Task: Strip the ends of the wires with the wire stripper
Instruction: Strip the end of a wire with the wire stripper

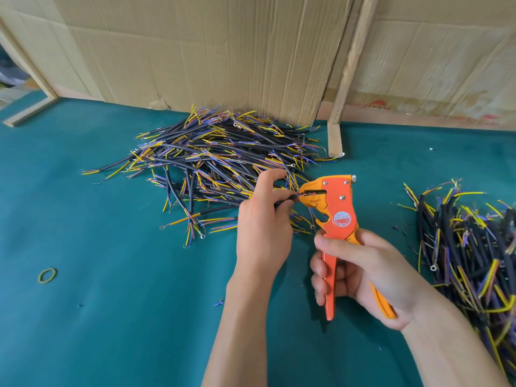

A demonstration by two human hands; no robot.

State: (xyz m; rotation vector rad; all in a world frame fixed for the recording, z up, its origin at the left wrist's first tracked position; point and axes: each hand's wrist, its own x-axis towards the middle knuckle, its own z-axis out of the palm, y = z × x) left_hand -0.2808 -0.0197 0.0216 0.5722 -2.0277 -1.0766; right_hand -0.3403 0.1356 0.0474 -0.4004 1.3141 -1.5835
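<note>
Cardboard sheets [223, 51], creased and brown, stand along the far edge of the teal felt-covered table [111, 303], probably as a backstop that keeps loose pieces from sliding off. Against them lies the large heap of short black-sheathed cables with yellow, blue and red cores [217, 160], within easy reach of the left hand; a second heap of similar black cables [472, 252] lies at the right edge, well apart from the first, which suggests sorting into done and not done, though which is which cannot be told. The orange pistol-grip wire stripper [339, 219] is held upright between the heaps, nose pointing left, so its mouth faces the feeding hand. The right hand [360, 272] grips both handles, fingers curled round the front lever and thumb across the top, ready to squeeze; the handles look only partly closed. The left hand [262, 227] pinches the single black cable being worked [284, 201] between thumb and fingertips close to its end, a short hold that likely keeps the thin cores stiff as they enter the stripper's mouth. The core tips appear to sit at the mouth; whether they are clamped cannot be told. A yellow-green rubber band [47, 275] lies alone at the near left, and small blue insulation offcuts [219, 303] dot the felt.
</note>
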